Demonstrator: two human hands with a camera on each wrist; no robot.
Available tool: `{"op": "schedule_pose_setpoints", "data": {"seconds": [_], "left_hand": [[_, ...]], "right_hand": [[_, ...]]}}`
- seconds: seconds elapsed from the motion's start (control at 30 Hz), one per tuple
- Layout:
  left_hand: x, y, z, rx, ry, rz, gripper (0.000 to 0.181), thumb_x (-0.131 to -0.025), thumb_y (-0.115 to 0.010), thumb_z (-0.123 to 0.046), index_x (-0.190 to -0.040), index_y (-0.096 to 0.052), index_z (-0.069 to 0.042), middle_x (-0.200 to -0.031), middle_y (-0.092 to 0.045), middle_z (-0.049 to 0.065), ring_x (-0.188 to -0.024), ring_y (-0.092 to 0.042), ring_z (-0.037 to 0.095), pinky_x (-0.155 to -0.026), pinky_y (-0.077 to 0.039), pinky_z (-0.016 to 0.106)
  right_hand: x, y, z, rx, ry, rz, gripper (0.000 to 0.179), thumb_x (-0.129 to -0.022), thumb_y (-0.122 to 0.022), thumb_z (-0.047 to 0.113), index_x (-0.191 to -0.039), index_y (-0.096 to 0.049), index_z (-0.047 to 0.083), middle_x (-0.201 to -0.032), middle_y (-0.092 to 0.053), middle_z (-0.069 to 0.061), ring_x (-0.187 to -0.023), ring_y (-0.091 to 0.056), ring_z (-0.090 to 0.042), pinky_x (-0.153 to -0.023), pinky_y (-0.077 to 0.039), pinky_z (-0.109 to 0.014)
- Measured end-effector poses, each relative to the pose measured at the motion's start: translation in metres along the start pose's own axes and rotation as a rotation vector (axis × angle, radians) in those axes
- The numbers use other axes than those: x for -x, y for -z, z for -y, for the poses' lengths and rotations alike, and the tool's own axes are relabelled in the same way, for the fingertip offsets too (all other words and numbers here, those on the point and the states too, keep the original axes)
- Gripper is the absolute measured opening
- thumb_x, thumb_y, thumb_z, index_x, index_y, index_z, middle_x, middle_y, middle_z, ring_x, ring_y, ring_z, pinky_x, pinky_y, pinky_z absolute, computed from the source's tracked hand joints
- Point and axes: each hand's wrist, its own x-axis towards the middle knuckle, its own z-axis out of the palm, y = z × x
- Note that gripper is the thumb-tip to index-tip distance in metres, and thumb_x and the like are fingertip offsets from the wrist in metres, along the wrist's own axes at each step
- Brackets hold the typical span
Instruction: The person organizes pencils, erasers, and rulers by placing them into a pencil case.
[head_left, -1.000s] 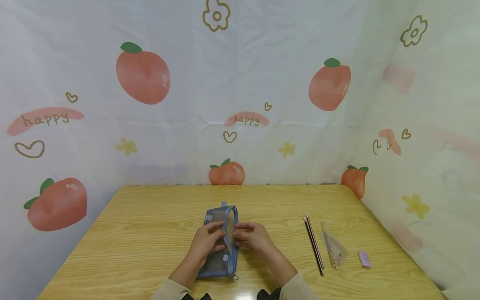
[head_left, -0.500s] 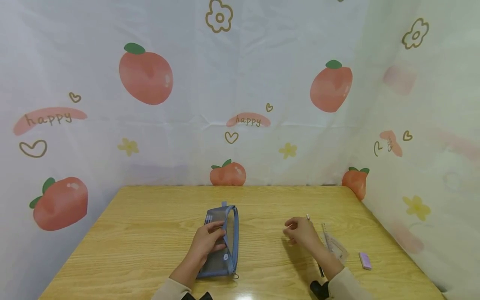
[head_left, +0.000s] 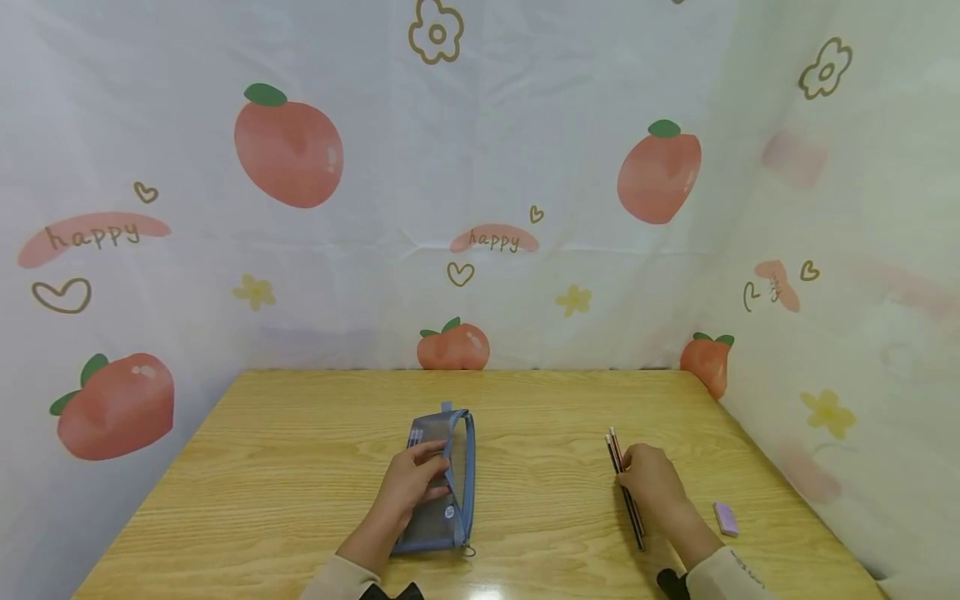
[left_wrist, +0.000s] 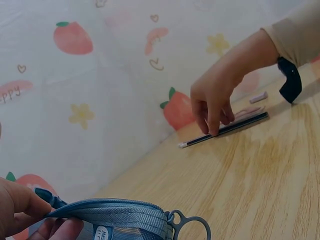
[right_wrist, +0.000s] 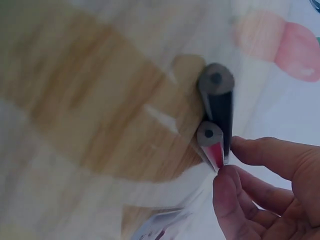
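Note:
My left hand (head_left: pixel 408 482) pinches the edge of a blue-grey mesh pencil case (head_left: pixel 429 533), whose zipped mouth gapes along its right side. The left wrist view shows thumb and fingers at the rim near the blue zipper (left_wrist: pixel 120 204), with a ring pull (left_wrist: pixel 192 222) at its end. Over to the right, my right hand (head_left: pixel 656 485) holds two pencils lying side by side, thumb on one side and fingertips on the other. One is a black pencil (right_wrist: pixel 220 107); the other, a red-and-dark pencil (right_wrist: pixel 214 150), is slimmer in the right wrist view.
A purple-and-white eraser (head_left: pixel 726 518) lies right of my right hand. Clear plastic rulers (right_wrist: pixel 160 222) lie beside the pencils, hidden behind my hand in the head view. The wooden table (head_left: pixel 337 400) meets a printed cloth backdrop (head_left: pixel 360 167) at the back and sides.
My right hand has left the pencil case's mouth, moved right across the table and taken hold of the pencils. My left hand has stayed on the case.

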Motion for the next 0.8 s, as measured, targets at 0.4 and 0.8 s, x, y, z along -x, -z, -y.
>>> {"op": "schedule_pose_setpoints", "data": {"seconds": [0.4, 0.8], "left_hand": [[0.0028, -0.0005, -0.0024, -0.001, -0.004, 0.000, 0.041, -0.084, -0.057, -0.007, -0.122, -0.051, 0.005, -0.102, -0.055, 0.015, -0.083, -0.057, 0.017, -0.063, -0.055, 0.034], [0.0036, 0.0000, -0.0048, 0.001, -0.006, -0.002, 0.040, -0.084, -0.057, -0.007, -0.122, -0.051, 0.006, -0.100, -0.054, 0.015, -0.081, -0.057, 0.017, -0.063, -0.055, 0.033]], "right_hand": [[0.0022, -0.0056, 0.0028, -0.027, 0.003, -0.019, 0.013, -0.064, -0.061, -0.006, -0.063, -0.052, 0.004, -0.058, -0.049, -0.001, -0.051, -0.043, -0.016, -0.042, -0.037, -0.027], [0.0008, -0.0074, 0.0077, 0.024, 0.021, -0.041, 0.014, -0.062, -0.058, -0.008, -0.060, -0.054, 0.005, -0.056, -0.049, -0.001, -0.048, -0.043, -0.015, -0.039, -0.036, -0.026]]}}
